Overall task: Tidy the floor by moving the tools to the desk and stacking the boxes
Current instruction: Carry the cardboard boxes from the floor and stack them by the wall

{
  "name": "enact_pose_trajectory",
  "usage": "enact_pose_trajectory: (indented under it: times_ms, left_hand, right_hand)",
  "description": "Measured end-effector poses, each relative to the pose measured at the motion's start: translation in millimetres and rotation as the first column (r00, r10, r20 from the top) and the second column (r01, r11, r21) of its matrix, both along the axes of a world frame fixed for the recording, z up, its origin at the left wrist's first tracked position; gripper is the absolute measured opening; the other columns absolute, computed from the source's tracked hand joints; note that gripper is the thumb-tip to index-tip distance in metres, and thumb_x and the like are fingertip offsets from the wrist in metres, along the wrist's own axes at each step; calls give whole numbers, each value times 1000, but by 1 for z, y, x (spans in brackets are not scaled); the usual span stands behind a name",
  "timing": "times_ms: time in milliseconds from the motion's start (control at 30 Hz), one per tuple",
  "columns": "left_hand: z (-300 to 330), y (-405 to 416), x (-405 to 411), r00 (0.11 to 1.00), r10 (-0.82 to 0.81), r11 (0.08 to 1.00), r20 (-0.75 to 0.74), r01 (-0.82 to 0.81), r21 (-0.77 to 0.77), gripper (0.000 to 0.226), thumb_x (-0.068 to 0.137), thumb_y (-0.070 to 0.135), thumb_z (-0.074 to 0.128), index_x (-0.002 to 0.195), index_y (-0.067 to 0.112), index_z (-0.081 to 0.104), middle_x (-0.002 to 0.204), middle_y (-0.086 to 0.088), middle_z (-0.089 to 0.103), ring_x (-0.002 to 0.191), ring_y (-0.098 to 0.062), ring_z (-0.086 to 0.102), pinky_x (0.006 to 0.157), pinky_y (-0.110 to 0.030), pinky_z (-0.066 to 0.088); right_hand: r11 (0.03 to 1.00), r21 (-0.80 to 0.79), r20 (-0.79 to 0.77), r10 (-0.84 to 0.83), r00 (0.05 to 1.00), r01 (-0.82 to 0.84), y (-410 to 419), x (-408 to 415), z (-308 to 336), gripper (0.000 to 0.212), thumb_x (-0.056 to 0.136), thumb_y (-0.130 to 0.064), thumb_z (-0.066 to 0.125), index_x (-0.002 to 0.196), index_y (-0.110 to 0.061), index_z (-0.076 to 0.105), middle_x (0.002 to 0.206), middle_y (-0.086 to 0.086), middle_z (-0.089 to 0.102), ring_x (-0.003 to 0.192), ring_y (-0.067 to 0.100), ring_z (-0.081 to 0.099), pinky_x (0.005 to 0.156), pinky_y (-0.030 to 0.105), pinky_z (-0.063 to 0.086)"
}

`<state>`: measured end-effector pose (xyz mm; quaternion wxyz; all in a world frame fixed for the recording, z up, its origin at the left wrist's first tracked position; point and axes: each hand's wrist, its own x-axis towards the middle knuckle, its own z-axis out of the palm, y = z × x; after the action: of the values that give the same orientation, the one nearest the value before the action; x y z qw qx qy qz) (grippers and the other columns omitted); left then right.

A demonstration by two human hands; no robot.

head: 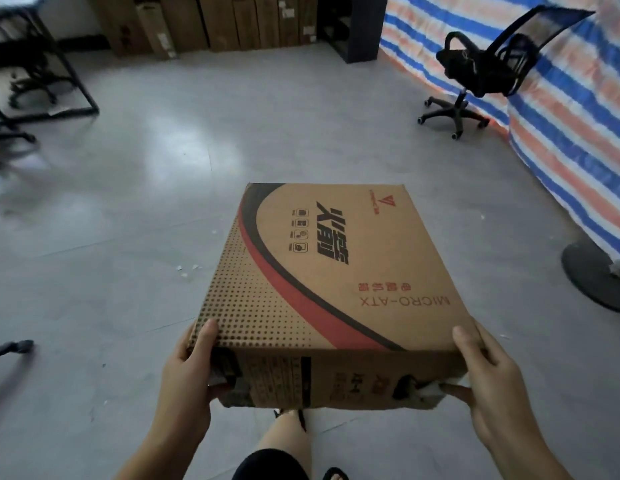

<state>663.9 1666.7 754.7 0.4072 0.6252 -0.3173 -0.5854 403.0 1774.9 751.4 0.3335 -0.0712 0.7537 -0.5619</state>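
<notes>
A brown cardboard box (322, 271) printed with red and black curves and "MICRO-ATX" is held flat above the grey floor in front of me. My left hand (187, 375) grips its near left corner, thumb on top and fingers curled underneath. At the near right corner, my right hand (492, 386) grips the box the same way, thumb on the top face and a finger at a torn hole in the front side. No tools are in view.
Tall cardboard boxes (211, 22) lean against the far wall. A black office chair (475, 71) stands at the right by a striped tarp (561, 133). A desk frame (59, 81) and another chair sit at the far left. A round black base (596, 271) lies right.
</notes>
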Motion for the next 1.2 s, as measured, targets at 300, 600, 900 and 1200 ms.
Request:
enact_pose_trajectory:
  times_ms: [300, 600, 900, 1200]
  left_hand:
    - [-9, -190, -44, 999, 47, 998, 1, -47, -32, 22, 96, 26, 49, 113, 18, 59, 95, 9, 63, 83, -4, 57, 75, -46, 52]
    - [9, -376, -86, 1000, 21, 998, 5, -21, -58, 16, 96, 27, 48, 99, 26, 63, 88, 11, 67, 74, 1, 63, 73, -45, 53]
    - [-3, -560, -174, 998, 69, 996, -5, -69, -58, 15, 95, 29, 50, 99, 26, 63, 93, 9, 67, 78, -3, 63, 62, -36, 51]
    - [14, -743, -276, 987, 154, 984, -40, -157, -83, 19, 95, 29, 50, 106, 19, 62, 94, 8, 65, 74, 0, 63, 75, -44, 53]
  right_hand:
    - [998, -10, -13, 64, 998, -64, -206, -52, -12, 32, 96, -22, 52, 128, -20, 54, 91, -16, 55, 77, 5, 51, 76, 52, 54]
    - [996, -25, -5, 89, 996, -89, -392, -98, 8, 36, 95, -24, 53, 130, -18, 54, 97, -14, 57, 81, 6, 54, 76, 50, 54]
    - [991, -35, -1, 125, 992, -125, -588, -185, -1, 34, 95, -21, 52, 129, -16, 54, 100, -5, 58, 78, 7, 52, 78, 54, 53]
    - [978, -70, -18, 197, 980, -198, -796, -298, 16, 35, 95, -23, 53, 129, -18, 53, 110, 2, 57, 79, 9, 54, 67, 44, 52]
